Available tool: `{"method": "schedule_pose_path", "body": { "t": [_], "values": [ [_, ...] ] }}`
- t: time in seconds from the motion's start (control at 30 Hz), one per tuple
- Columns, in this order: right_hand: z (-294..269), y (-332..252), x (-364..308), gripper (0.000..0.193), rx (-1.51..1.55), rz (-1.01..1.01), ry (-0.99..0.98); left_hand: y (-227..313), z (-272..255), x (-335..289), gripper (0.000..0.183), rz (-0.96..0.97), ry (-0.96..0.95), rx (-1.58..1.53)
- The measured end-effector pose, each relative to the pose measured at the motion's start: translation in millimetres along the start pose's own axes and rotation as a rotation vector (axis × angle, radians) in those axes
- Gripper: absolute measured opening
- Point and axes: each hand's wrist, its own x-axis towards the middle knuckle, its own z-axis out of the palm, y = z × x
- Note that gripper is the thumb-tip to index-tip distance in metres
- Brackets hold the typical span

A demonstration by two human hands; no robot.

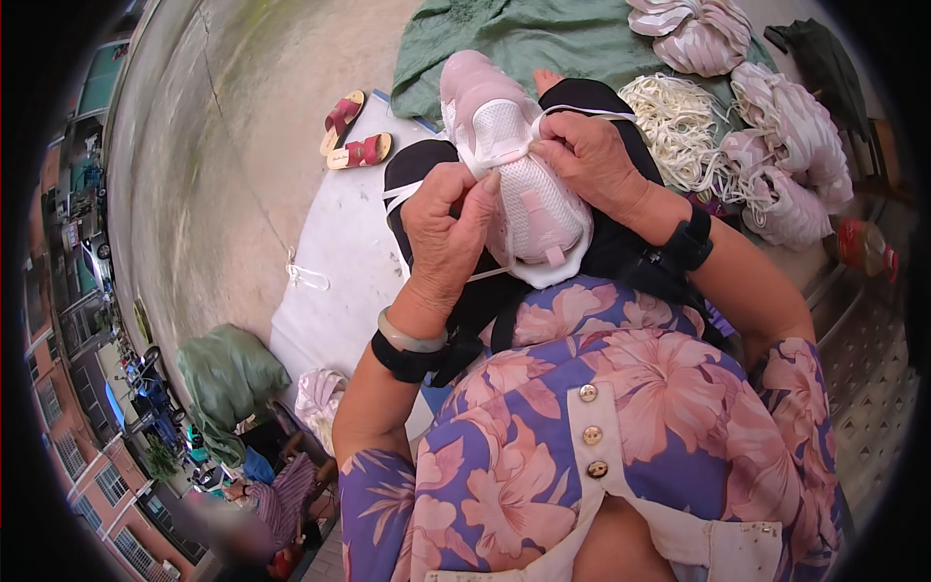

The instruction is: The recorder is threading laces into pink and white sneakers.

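Note:
A pink and white sneaker (533,211) with mesh panels lies across my lap, on black trousers. Both my hands are over its middle, each pinching white shoelace. The fingers and thumb of my left hand (448,225) close on the shoelace (511,156) at the left side of the shoe. My right hand (596,165) grips the lace at the right side, thumb and forefinger together. Between the two hands the lace crosses the shoe. A loose lace strand (613,115) trails out past my right hand, and another runs left beyond my left wrist.
To the right lie a heap of white laces (671,126) and bundles of pink and white shoe parts (795,131). Green cloth (514,34) spreads ahead. Red sandals (361,152) rest on a white sheet (325,252) at left. Another person (281,500) sits at lower left.

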Motion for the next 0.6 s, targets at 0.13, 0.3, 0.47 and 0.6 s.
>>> {"method": "schedule_pose_path", "body": {
  "t": [0.13,0.3,0.47,0.6],
  "values": [
    [-16,-9,-3,0.022,-0.166,0.147,-0.082,2,-30,4,0.019,-0.34,0.234,-0.453],
    [-15,-14,-11,0.014,-0.132,-0.208,0.024,-10,-23,-5,0.015,-0.575,0.267,-0.721],
    [-13,-23,-3,0.024,-0.424,-0.519,-0.228,-17,0,-3,0.014,-0.56,0.09,-0.748],
    [-11,-26,-1,0.028,-0.536,-0.573,-0.212,-21,3,-1,0.012,-0.51,0.027,-0.598]
  ]
}}
